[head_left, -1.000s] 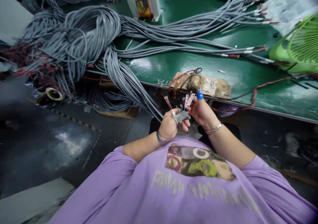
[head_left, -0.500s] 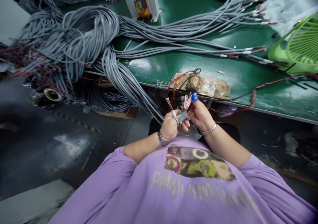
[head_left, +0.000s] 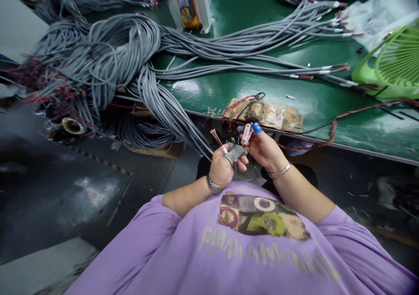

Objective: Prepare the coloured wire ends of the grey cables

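Observation:
My left hand (head_left: 221,169) is closed around the end of a grey cable whose coloured wires (head_left: 216,137) fan out past a white band. A worn grey cover (head_left: 236,153) wraps its thumb, and more thin wire ends (head_left: 233,141) stick up beside it. My right hand (head_left: 263,150), with a blue wrap (head_left: 257,128) on the thumb, pinches a small pale pink clip-shaped tool (head_left: 246,134) just right of these wires. The exact kind of tool is unclear, and its lower end is partly hidden by the fingers.
Grey cables (head_left: 131,46) lie heaped on the green table (head_left: 203,92), one bundle hanging over its edge towards my left hand. A wooden block (head_left: 281,115) with a dark lump and leads sits at the front edge. A green fan (head_left: 393,63) stands at right.
My left hand has shifted slightly left with the cable. The pink tool in my right hand has turned, and the gap between the two hands has widened a little.

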`<state>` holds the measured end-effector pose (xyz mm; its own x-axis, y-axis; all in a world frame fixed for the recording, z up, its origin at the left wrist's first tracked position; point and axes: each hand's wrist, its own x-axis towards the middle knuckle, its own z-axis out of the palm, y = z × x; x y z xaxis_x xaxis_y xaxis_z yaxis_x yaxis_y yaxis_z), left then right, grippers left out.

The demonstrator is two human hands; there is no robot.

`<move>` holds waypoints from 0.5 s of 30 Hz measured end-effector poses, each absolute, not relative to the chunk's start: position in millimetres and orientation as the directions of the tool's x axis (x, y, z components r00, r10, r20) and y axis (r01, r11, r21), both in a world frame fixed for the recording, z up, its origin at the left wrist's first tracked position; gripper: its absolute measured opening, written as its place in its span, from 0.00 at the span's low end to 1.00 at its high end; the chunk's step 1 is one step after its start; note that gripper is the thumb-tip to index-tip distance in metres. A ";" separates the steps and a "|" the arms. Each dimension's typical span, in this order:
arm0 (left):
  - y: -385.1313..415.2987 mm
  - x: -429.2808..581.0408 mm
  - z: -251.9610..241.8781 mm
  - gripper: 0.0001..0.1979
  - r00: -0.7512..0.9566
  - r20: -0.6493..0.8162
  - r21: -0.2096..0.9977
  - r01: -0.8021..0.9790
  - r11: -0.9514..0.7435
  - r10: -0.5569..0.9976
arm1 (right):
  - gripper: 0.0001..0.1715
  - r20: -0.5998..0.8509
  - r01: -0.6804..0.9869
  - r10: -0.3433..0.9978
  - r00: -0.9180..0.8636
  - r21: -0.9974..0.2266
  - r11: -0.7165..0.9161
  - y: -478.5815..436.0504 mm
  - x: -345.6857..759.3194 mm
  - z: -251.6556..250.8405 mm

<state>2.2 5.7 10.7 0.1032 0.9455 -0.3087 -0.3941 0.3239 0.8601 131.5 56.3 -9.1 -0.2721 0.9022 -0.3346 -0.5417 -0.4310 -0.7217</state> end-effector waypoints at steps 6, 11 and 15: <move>9.0 4.0 6.7 0.17 0.069 -0.295 0.870 -0.392 0.298 0.953 | 0.26 -0.238 -0.526 0.969 -0.064 -0.817 -0.235 49.4 129.2 -14.3; 8.3 4.4 2.6 0.18 0.053 -0.279 0.891 -0.358 0.279 0.959 | 0.31 -0.208 -0.525 0.976 -0.070 -0.824 -0.213 49.6 123.1 -17.0; 8.0 7.1 -1.3 0.19 0.051 -0.269 0.899 -0.346 0.270 0.962 | 0.38 -0.244 -0.520 0.928 -0.282 -0.774 -0.361 52.8 118.6 -12.3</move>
